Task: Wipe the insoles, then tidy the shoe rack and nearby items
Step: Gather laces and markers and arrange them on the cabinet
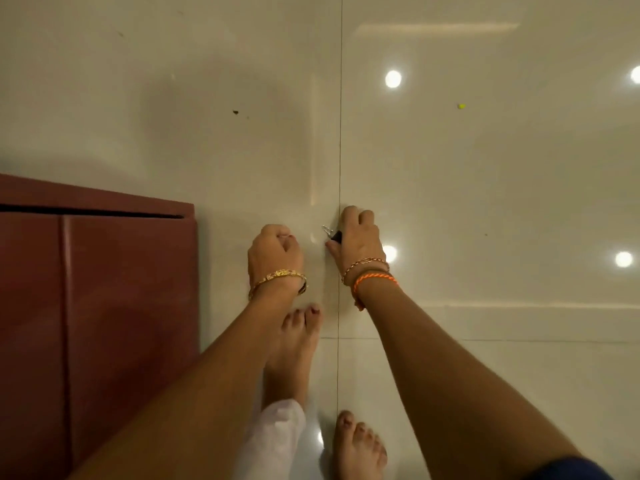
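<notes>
Forearms: both reach down and forward from the bottom edge of the head view, bare, bracelets at each wrist.
Feet: bare, on the floor (485,168) below the hands; a pale trouser hem covers the left ankle.
Left hand (275,252): fingers curled into a loose fist, nothing visible inside it; hangs just right of the cabinet corner.
Right hand (358,239): fingers curled round a small dark item with a metal tip (331,233), possibly a key or clip; too small to identify.
Cabinet (97,289): dark red, doors closed, at left; likely the shoe rack, though its contents are hidden.
Insoles: not in view; no cloth in view either.
Debris: a dark speck (236,112) and a yellow speck (461,106) lie on the tiles, well apart.
Step judged: picking a stray small item off the floor, part of the tidying.
Advice: keep the pinch firm on the dark body, not the metal tip; lift straight up from the glossy tile so it does not skid; free the left hand to open a cabinet door.
Risk: bare toes near a dropped metal part.
</notes>
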